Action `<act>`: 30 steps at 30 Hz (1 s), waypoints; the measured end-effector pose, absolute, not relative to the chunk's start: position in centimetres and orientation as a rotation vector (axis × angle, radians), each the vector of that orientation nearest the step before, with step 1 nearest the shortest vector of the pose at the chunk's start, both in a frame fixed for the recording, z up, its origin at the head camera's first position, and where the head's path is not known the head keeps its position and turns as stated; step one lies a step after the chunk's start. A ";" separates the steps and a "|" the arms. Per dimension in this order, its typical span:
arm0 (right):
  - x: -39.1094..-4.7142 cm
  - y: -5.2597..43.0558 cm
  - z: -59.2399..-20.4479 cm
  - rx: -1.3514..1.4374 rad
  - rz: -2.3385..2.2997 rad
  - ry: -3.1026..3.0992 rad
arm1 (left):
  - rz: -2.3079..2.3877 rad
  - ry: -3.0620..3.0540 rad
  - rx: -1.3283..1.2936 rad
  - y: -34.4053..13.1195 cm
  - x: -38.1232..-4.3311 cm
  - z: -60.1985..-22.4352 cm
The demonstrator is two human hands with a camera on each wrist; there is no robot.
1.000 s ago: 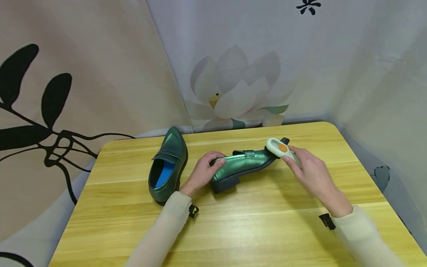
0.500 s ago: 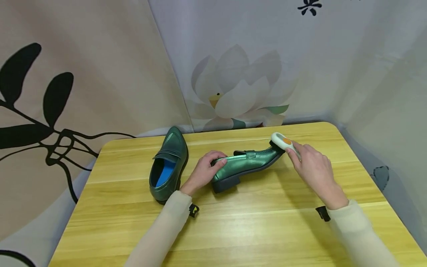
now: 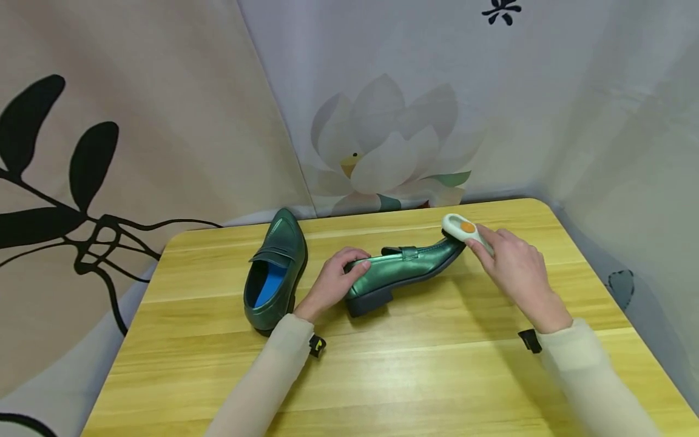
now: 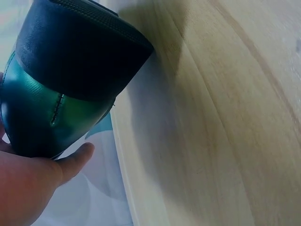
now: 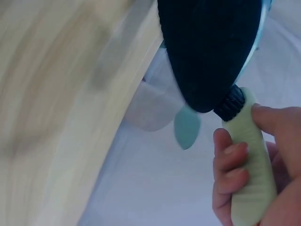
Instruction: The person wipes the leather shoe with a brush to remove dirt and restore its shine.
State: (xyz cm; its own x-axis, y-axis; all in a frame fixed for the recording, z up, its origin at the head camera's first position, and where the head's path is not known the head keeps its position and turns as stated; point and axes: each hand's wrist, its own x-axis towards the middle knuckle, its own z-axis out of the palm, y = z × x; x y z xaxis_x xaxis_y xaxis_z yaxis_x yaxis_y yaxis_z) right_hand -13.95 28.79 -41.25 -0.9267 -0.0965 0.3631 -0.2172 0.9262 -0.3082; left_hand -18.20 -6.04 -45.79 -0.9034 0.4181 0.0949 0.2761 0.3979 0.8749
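one green shoe (image 3: 409, 267) tilts toe-up over the table (image 3: 426, 376); the left hand (image 3: 332, 282) grips its heel end, the right hand (image 3: 516, 267) holds a pale-handled brush (image 3: 463, 227) against its toe tip.

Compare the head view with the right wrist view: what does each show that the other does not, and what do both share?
Only the head view: the left hand gripping the held shoe at its heel end, a second green shoe with a blue insole, and the orange patch on the brush.
Only the right wrist view: the underside of the held shoe's sole.
Both: the right hand holding the brush, dark bristles at the shoe's toe, and the table.
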 end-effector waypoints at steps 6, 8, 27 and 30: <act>-15.2 30.4 -41.9 0.166 0.664 -2.769 | 1.521 2.503 0.624 -5.9 -18.2 -46.1; -14.5 29.5 -42.3 0.242 0.749 -2.713 | 1.526 2.501 0.613 -6.0 -18.2 -46.1; -11.3 22.8 -44.2 0.649 0.665 -2.501 | 1.550 2.520 0.620 -6.2 -18.4 -46.3; -11.2 24.9 -44.2 0.546 0.679 -2.493 | 1.559 2.517 0.633 -6.3 -18.4 -46.2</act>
State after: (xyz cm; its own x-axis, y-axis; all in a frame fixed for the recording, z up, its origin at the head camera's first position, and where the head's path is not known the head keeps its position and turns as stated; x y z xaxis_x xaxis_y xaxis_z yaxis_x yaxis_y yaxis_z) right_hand -11.25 24.94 -44.23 -0.7972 -0.2427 0.5529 -0.4896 0.7956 -0.3568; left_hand -18.41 -6.32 -46.21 -0.9065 0.4049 0.1200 0.2878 0.3844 0.8772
